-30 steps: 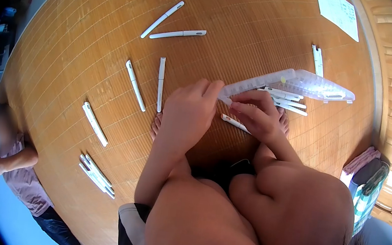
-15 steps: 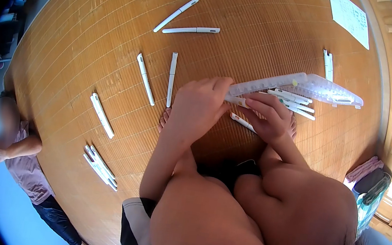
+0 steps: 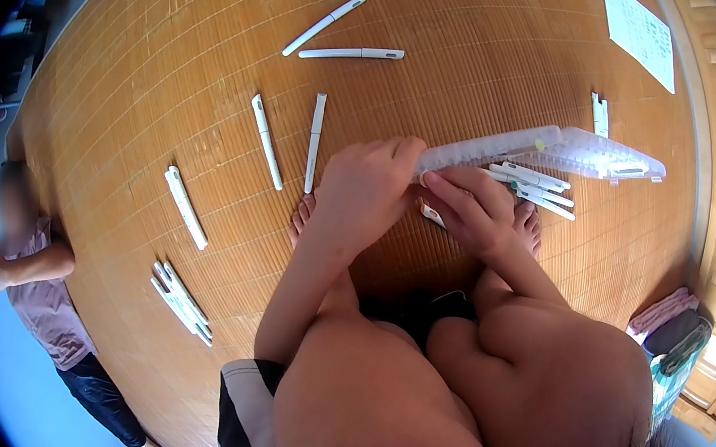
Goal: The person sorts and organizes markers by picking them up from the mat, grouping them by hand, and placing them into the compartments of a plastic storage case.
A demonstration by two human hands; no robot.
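Observation:
My left hand (image 3: 369,187) is closed around the near end of a clear plastic pen case (image 3: 494,149), whose lid (image 3: 611,157) is folded open to the right. My right hand (image 3: 475,210) is pinched against the case's lower edge, close to my left fingers. A small white bit of a pen (image 3: 424,177) shows at the right fingertips, and the rest of it is hidden. Below the case, a bundle of white pens (image 3: 543,194) lies on the mat. One more white pen (image 3: 432,215) lies under my right hand, partly covered.
White pens (image 3: 314,141) lie scattered on the woven mat (image 3: 457,20), with a small group (image 3: 182,304) at lower left. More pens (image 3: 600,115) and a written sheet (image 3: 641,35) lie at right. A person (image 3: 50,292) holding a phone is at far left.
My right fingers have moved left and closed in toward my left hand, and the pen they held is now mostly hidden. The case has tilted slightly, its right side rising a little.

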